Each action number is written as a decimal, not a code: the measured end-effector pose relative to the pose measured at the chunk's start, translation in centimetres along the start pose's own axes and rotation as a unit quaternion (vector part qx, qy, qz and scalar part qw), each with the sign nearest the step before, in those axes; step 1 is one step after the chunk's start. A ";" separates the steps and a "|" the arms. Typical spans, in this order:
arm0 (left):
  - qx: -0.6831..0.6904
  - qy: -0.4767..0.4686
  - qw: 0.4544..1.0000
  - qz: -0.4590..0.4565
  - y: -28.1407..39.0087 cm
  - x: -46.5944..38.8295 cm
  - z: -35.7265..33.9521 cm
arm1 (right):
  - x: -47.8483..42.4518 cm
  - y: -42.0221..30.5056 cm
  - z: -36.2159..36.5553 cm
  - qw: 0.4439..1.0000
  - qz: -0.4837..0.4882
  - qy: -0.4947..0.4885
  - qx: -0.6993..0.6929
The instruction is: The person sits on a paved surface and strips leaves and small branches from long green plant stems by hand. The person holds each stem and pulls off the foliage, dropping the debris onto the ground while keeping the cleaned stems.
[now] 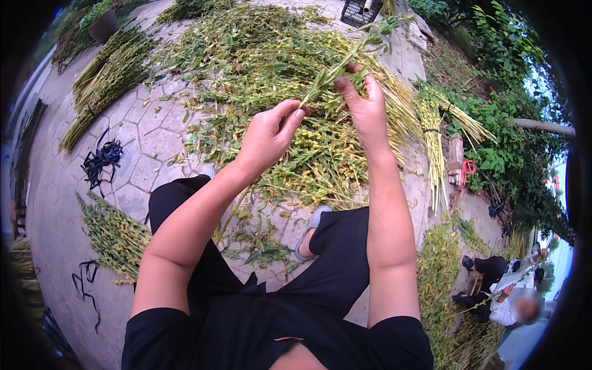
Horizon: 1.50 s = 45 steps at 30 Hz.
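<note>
Both my hands are raised over a wide heap of cut plant stalks with green and yellowing pods on the paving. My left hand pinches the lower end of one green stalk between thumb and fingertips. The stalk slants up and right, with pods and leaves near its far tip. My right hand is at the stalk's middle, thumb and fingers curled around leaves beside it; some fingers are hidden behind the foliage.
Tied stalk bundles lie at the left and right. Dark straps and a loose bundle are on the left paving. A black crate stands at the top. Another person sits at lower right, holding a stalk.
</note>
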<state>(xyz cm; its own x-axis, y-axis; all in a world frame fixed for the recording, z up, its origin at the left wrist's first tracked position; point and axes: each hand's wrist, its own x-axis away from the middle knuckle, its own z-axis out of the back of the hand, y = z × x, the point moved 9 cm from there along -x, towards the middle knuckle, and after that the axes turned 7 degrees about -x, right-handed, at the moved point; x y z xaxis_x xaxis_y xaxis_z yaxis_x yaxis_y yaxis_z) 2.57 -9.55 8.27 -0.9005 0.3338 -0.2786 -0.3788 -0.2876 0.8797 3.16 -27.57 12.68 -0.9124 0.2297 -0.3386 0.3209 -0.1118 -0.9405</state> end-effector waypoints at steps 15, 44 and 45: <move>-0.034 0.020 0.999 -0.009 -0.5 0.2 -0.4 | 3.0 -5.1 -2.4 0.876 0.338 0.024 0.344; 0.198 -0.076 0.974 0.085 -1.5 -0.6 -0.5 | 2.6 -2.4 -2.9 0.925 0.254 -0.092 0.266; 0.249 -0.110 0.957 0.098 -1.5 -0.5 -0.7 | 2.2 -2.4 -2.3 0.942 0.253 -0.064 0.210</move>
<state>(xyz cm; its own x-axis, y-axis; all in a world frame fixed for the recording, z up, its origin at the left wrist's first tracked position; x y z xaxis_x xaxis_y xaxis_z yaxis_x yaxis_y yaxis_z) 3.46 -9.91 6.78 -0.8567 0.5134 -0.0499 -0.0092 0.0815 0.9966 0.96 -24.62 14.14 -0.7011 -0.0707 -0.7095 0.6191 -0.5542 -0.5565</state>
